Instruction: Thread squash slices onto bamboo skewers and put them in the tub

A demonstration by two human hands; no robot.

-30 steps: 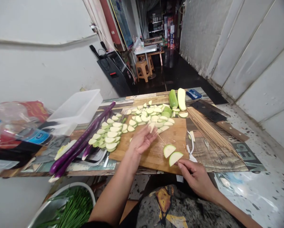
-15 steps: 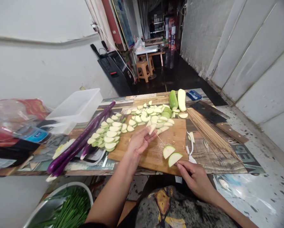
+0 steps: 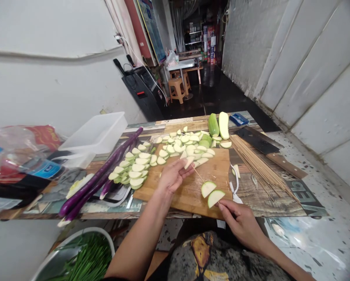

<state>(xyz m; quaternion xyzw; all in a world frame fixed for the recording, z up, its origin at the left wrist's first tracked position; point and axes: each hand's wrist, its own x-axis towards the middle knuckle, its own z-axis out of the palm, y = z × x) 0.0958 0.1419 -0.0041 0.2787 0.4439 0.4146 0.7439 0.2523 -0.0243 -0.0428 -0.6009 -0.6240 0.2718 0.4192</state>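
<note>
My right hand (image 3: 243, 220) pinches the lower end of a thin wooden skewer (image 3: 198, 175) above the cutting board's near edge. Two half-round zucchini slices (image 3: 216, 198) are threaded on it, close to my fingers. With fingers closed, my left hand (image 3: 175, 173) holds another zucchini slice (image 3: 188, 161) at the skewer's far end; whether the tip has pierced it I cannot tell. Beneath both hands lies the wooden cutting board (image 3: 181, 197). Many cut slices (image 3: 192, 146) are heaped along its far side, and rows of skewered slices (image 3: 136, 168) rest to its left.
Bare skewers (image 3: 257, 168) and a cleaver (image 3: 268, 148) lie at the right. Two zucchini pieces (image 3: 218, 125) are at the back. Purple eggplants (image 3: 101, 175) and a white plastic tub (image 3: 94, 132) occupy the left. Below stands a metal bowl (image 3: 109, 236) of green stalks.
The view has tilted slightly, so the table sits a little lower in the picture. Both hands keep nearly the same pose, with the left-hand slice still at the skewer's far end.
</note>
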